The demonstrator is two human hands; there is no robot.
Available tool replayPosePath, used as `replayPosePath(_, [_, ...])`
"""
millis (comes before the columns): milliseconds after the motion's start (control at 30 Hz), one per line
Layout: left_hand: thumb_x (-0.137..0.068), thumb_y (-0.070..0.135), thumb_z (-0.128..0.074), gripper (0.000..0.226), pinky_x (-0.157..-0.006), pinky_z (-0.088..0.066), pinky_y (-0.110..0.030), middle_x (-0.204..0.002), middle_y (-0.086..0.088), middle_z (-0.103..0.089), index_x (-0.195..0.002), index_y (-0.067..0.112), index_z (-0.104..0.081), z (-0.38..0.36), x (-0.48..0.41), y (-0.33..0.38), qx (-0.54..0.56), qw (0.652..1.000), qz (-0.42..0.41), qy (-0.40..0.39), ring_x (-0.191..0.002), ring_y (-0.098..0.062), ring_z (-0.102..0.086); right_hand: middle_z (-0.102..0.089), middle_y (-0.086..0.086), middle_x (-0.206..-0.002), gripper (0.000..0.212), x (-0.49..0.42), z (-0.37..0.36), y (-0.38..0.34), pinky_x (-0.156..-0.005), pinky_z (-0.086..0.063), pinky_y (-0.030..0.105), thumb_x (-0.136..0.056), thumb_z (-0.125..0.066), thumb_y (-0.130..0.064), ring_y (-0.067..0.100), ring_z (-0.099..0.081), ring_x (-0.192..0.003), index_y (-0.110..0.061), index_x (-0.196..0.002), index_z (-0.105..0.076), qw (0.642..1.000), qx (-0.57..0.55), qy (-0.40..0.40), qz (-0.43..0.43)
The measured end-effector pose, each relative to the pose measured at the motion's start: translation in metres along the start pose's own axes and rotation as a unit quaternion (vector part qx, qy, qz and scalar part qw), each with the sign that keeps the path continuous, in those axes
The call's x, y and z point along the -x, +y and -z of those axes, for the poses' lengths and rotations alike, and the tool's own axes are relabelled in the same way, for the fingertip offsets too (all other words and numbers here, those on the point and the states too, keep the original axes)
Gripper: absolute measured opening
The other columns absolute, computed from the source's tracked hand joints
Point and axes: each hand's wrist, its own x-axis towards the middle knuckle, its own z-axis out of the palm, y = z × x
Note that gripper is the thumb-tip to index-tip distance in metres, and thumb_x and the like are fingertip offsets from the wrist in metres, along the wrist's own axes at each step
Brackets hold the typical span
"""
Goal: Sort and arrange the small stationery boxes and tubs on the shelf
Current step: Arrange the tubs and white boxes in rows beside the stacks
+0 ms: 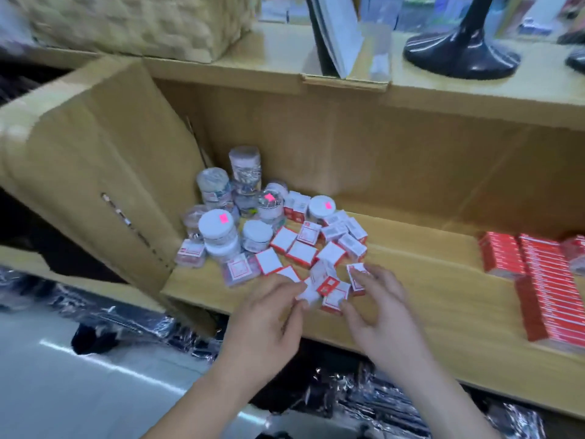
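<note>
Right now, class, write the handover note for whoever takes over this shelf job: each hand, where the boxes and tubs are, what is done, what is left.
Left hand pinches a white-faced box at the pile's front edge. Right hand grips a red-and-white box beside it.
Small boxes lie jumbled on the wooden shelf. White-lidded tubs and clear tubs cluster behind them, by the cardboard carton.
Done: red packs already lie in rows at the right.
Left: line up the small boxes, group the tubs.
</note>
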Motion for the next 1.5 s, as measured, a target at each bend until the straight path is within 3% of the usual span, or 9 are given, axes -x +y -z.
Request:
replayPosePath(133, [-0.086, 0.036, -0.065, 0.044, -0.097, -0.049, -0.037, -0.124, 0.008, -0.056, -0.129, 0.029, -0.065, 0.033, 0.001, -0.040, -0.143, 0.987, 0.072, -0.031, -0.115, -0.022, -0.055, -0.027, 0.010, -0.161, 0.075, -0.025, -0.033, -0.019, -0.119, -0.024, 0.049, -0.078, -0.068, -0.057, 0.035, -0.020, -0.150, -0.030, -0.145, -0.047, 0.982, 0.168, -0.050, 0.066])
replayPosePath(233, [-0.085, 0.048, -0.058, 0.061, -0.104, -0.048, -0.035, -0.143, 0.002, -0.047, -0.143, 0.031, -0.052, 0.022, 0.007, -0.054, -0.121, 0.982, 0.100, -0.108, -0.127, -0.022, -0.052, -0.027, 0.009, -0.161, 0.071, -0.027, -0.057, -0.016, -0.117, -0.027, 0.060, -0.082, -0.058, -0.064, 0.038, -0.021, -0.150, -0.036, -0.145, -0.044, 0.967, 0.231, -0.075, 0.080])
replayPosePath(367, [-0.085, 0.043, -0.057, 0.062, -0.097, -0.052, -0.036, -0.153, -0.004, -0.031, -0.144, 0.029, -0.047, -0.012, 0.009, -0.047, -0.099, 0.983, 0.068, -0.137, -0.121, -0.023, -0.053, -0.039, 0.010, -0.151, 0.065, -0.022, -0.055, -0.001, -0.112, -0.034, 0.058, -0.089, -0.052, -0.065, 0.035, -0.029, -0.146, -0.038, -0.148, -0.042, 0.969, 0.227, -0.070, 0.068])
replayPosePath(600, [-0.085, 0.010, -0.066, 0.049, -0.094, -0.045, -0.019, -0.134, 0.001, -0.046, -0.130, 0.026, -0.058, -0.047, -0.020, -0.035, -0.044, 0.995, 0.033, -0.088, -0.111, -0.014, -0.056, -0.041, 0.005, -0.147, 0.063, -0.028, -0.026, 0.019, -0.105, -0.045, 0.049, -0.089, -0.060, -0.058, 0.032, -0.038, -0.139, -0.040, -0.147, -0.044, 0.972, 0.232, -0.021, 0.031])
replayPosePath(800, [-0.090, 0.017, -0.064, 0.040, -0.093, -0.053, -0.030, -0.132, 0.010, -0.056, -0.130, 0.027, -0.064, -0.037, -0.024, -0.032, 0.037, 0.994, 0.078, -0.059, -0.109, -0.007, -0.063, -0.036, 0.011, -0.148, 0.068, -0.047, -0.007, 0.034, -0.105, -0.043, 0.055, -0.083, -0.072, -0.049, 0.041, -0.038, -0.135, -0.033, -0.145, -0.050, 0.962, 0.271, 0.014, -0.002])
replayPosePath(933, [-0.089, 0.015, -0.068, 0.027, -0.079, -0.055, -0.030, -0.116, 0.014, -0.060, -0.115, 0.024, -0.073, 0.014, -0.009, -0.042, 0.028, 0.992, 0.097, 0.074, -0.096, -0.008, -0.066, -0.043, 0.017, -0.143, 0.063, -0.051, -0.017, 0.011, -0.105, -0.040, 0.058, -0.080, -0.080, -0.030, 0.043, -0.041, -0.133, -0.020, -0.138, -0.058, 0.976, 0.207, 0.041, 0.049])
replayPosePath(1033, [-0.085, 0.019, -0.069, 0.032, -0.096, -0.050, -0.035, -0.123, 0.009, -0.057, -0.117, 0.018, -0.072, 0.052, -0.003, -0.063, -0.053, 0.978, 0.124, 0.158, -0.112, -0.017, -0.060, -0.045, 0.011, -0.141, 0.056, -0.055, -0.046, -0.032, -0.107, -0.041, 0.051, -0.083, -0.077, -0.026, 0.035, -0.042, -0.135, -0.017, -0.136, -0.059, 0.988, 0.116, 0.018, 0.102])
replayPosePath(1267, [-0.087, 0.044, -0.061, 0.088, -0.119, -0.033, -0.039, -0.167, -0.007, -0.023, -0.161, 0.041, -0.013, 0.085, -0.010, -0.118, -0.078, 0.981, 0.178, 0.011, -0.156, -0.016, -0.010, -0.032, 0.004, -0.154, 0.077, -0.087, -0.116, -0.116, -0.113, -0.034, 0.035, -0.090, -0.068, -0.043, 0.022, -0.029, -0.145, -0.039, -0.156, -0.027, 0.987, 0.045, -0.056, 0.147])
replayPosePath(1500, [-0.089, 0.048, -0.062, 0.080, -0.113, -0.039, -0.043, -0.154, -0.014, -0.036, -0.159, 0.041, -0.024, 0.086, -0.022, -0.137, -0.127, 0.986, 0.106, -0.007, -0.136, -0.034, -0.043, -0.045, -0.002, -0.147, 0.071, -0.123, -0.148, -0.115, -0.106, -0.045, 0.043, -0.088, -0.063, -0.056, 0.021, -0.044, -0.138, -0.048, -0.151, -0.031, 0.986, 0.063, -0.113, 0.105])
